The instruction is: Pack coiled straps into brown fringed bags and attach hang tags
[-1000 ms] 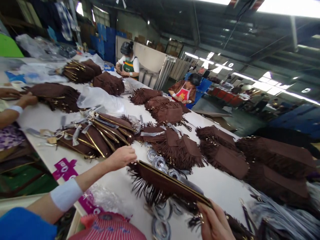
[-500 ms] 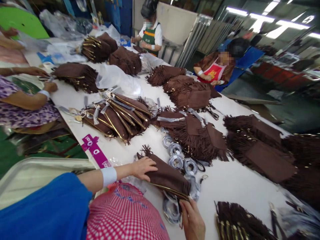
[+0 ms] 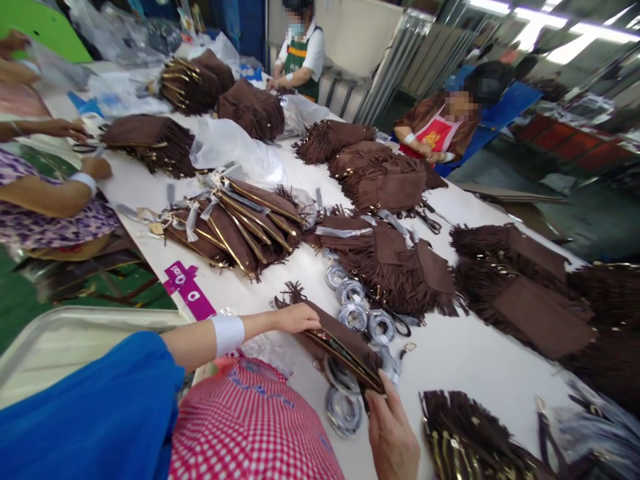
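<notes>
A brown fringed bag (image 3: pixel 350 335) with a gold zipper lies in front of me, its zipped edge parted and a patterned lining showing in the gap. My left hand (image 3: pixel 297 318) is closed at the bag's left end, its fingertips partly hidden. At the right end, my right hand (image 3: pixel 393 427) pinches the corner by the zipper between thumb and fingers. Coiled straps in clear wrap (image 3: pixel 344 410) lie under and beside the bag. More wrapped coils (image 3: pixel 351 317) rest just behind it.
Piles of brown fringed bags (image 3: pixel 235 230) cover much of the white table (image 3: pixel 480 353). A purple printed card (image 3: pixel 189 291) lies at the left edge, above a pale bin (image 3: pixel 75 327). Co-workers stand across the table and sit at the left. Another bag stack (image 3: pixel 465 433) is at front right.
My left hand has gone from lying spread on the bag to closed at its left end. The bag's zipped edge has opened and tilted up. My right hand still holds the corner.
</notes>
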